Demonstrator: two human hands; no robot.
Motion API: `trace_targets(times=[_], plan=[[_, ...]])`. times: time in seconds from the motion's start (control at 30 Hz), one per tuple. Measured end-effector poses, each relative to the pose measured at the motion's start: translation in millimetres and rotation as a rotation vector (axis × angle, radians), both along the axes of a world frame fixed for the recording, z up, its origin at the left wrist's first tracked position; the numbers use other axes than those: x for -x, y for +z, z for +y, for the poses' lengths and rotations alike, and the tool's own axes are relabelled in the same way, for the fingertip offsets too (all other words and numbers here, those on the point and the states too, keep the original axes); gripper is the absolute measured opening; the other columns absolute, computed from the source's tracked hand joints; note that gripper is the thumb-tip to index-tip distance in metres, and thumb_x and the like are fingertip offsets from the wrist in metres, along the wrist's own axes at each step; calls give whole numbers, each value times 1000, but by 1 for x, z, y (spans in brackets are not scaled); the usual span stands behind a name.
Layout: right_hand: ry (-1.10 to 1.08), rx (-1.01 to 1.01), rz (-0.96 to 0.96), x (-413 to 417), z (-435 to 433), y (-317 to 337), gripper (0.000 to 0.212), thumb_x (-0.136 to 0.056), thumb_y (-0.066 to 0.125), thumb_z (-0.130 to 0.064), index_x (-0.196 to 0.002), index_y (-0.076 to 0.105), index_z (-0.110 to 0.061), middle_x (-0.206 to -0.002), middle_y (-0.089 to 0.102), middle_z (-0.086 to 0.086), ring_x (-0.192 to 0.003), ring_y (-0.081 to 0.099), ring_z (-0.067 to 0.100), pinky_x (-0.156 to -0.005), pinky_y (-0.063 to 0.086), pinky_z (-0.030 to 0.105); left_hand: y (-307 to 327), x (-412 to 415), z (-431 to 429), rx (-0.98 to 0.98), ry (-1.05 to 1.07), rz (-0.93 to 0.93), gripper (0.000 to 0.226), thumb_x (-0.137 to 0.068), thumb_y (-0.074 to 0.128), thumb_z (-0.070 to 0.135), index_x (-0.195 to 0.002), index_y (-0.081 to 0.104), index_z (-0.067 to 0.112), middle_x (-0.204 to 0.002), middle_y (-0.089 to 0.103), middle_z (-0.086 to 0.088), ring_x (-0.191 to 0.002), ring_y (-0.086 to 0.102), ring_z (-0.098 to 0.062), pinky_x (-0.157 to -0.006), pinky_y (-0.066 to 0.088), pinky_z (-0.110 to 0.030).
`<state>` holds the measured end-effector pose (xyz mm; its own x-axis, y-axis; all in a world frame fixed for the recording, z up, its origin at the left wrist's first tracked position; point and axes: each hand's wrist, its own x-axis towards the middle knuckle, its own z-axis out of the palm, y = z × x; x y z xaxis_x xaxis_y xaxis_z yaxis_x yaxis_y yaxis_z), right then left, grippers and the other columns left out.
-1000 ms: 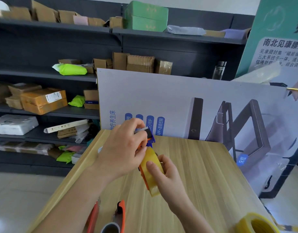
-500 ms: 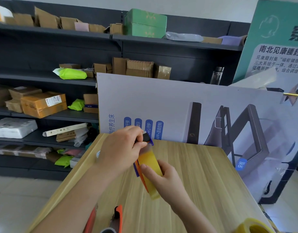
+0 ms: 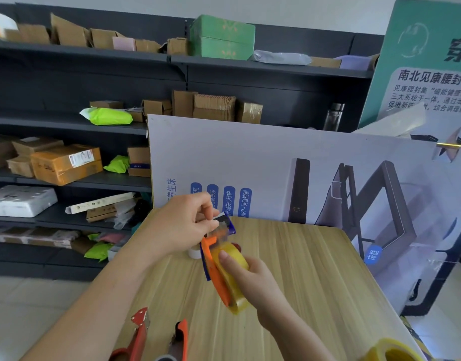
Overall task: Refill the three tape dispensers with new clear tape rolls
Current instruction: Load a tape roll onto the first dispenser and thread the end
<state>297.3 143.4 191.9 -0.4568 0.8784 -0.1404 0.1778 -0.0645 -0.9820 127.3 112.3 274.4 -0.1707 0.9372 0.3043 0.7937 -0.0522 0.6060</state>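
Left hand (image 3: 182,227) is pinching the blue blade end of 1 orange dispenser (image 3: 216,274); cannot tell if the tape end is between the fingers. Right hand (image 3: 252,277) is gripping the yellowish tape roll (image 3: 234,247) sitting in that dispenser, thumb pressing on the roll's face. Both are hovering above the middle of the wooden table (image 3: 302,269). 1 small white ring (image 3: 194,253) is lying just behind them. A 2nd dispenser (image 3: 137,334) and a 3rd dispenser (image 3: 181,340) are lying side by side at the near edge. 1 spare tape roll (image 3: 388,350) is sitting at the near right corner. Totals: 3 dispensers, 2 rolls. A printed board (image 3: 276,165) is standing along the far edge, with shelving (image 3: 67,126) behind.
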Motion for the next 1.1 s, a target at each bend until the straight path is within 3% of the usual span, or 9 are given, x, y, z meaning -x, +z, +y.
trace_targets(times=[0.1, 0.27, 0.4, 0.53, 0.6, 0.7, 0.83, 0.93, 1.1], plan=[[-39, 7, -10, 2, 0, -2, 23, -85, 66, -47, -80, 66, -25, -60, 68, -15, -54, 63, -5, -52, 49, 11, -3, 3, -1, -33, 34, -49, 22, -83, 67, 18, -69, 52, 26, -95, 72, 16, -79, 65, 12, -70, 58, -25], [-16, 50, -31, 5, 0, -2, 18, -84, 65, -41, -83, 65, -23, -69, 65, -9, -58, 61, 1, -57, 49, 17, -5, 3, -3, -96, 103, -55, 20, -82, 69, 23, -69, 54, 26, -72, 72, 9, -68, 67, 0, -60, 56, -27], [51, 54, -32, 6, -3, -2, 45, -71, 62, -40, -101, 63, -6, -78, 59, -1, -70, 56, 12, -66, 46, 27, -5, 3, 1, -102, 142, -5, 20, -82, 70, 27, -71, 53, 24, -63, 69, 5, -61, 62, -5, -52, 47, -23], [47, 34, -20, 5, -2, -1, 49, -64, 59, -40, -97, 61, -3, -77, 54, 0, -70, 52, 13, -66, 42, 28, -3, 5, 6, -95, 161, -287, 10, -87, 65, 12, -81, 58, 17, -65, 73, -3, -68, 69, -20, -62, 57, -32], [33, 39, -7, 5, 1, -3, 53, -70, 62, -48, -100, 64, -4, -78, 59, 1, -71, 56, 13, -68, 44, 28, 0, 6, 7, -36, 127, -410, 8, -89, 62, 5, -85, 63, 12, -66, 74, -3, -69, 71, -22, -63, 60, -33], [18, 36, -8, 4, 2, -8, 47, -79, 68, -60, -96, 71, -16, -81, 72, -2, -69, 66, 5, -63, 51, 18, 7, 5, 10, 90, 67, -393, 9, -89, 61, 4, -82, 65, 8, -70, 75, -5, -67, 72, -18, -58, 58, -28], [102, 68, 24, 1, 2, -13, 41, -71, 74, -49, -96, 71, -16, -82, 70, -3, -72, 65, 8, -69, 51, 23, 25, 13, 12, 186, 49, -489, 13, -94, 54, 4, -82, 58, 6, -69, 74, -9, -61, 72, -22, -51, 57, -29], [165, 62, 10, 2, 3, -12, 41, -64, 70, -40, -98, 69, -18, -79, 65, -6, -71, 62, 6, -69, 49, 23, 35, 19, 11, 264, 22, -542, 13, -98, 47, 9, -86, 53, 8, -79, 75, -13, -72, 73, -30, -60, 61, -35], [70, 101, 55, 10, 5, -15, 62, -68, 65, -66, -96, 73, -12, -90, 76, 4, -85, 70, 17, -83, 54, 33, 40, 18, 16, 311, -3, -530, 14, -99, 45, 10, -88, 54, 9, -87, 74, -18, -76, 72, -35, -63, 61, -40]])
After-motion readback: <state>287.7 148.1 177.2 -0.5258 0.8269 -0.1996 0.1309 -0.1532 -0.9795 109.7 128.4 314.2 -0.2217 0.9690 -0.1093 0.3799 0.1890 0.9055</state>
